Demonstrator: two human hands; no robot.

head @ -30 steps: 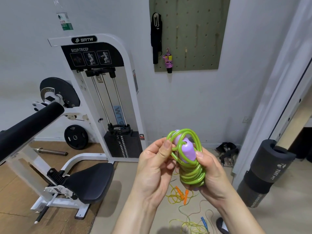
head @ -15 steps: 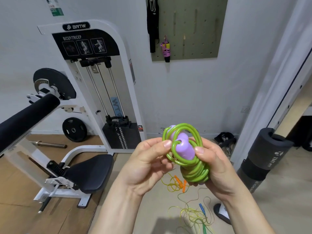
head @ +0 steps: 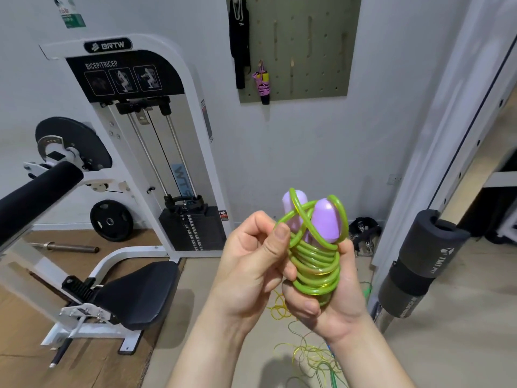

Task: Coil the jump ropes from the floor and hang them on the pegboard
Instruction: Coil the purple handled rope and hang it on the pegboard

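Right hand (head: 327, 298) wraps the coiled green plastic jump rope with lilac handles (head: 317, 264); left hand (head: 251, 264) pinches its loop.

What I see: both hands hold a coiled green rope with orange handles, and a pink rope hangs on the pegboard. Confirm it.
Wrong on one count: the head view shows the handles of the green rope as lilac, not orange. The left hand and right hand do hold it coiled, and the pink rope hangs on the pegboard.
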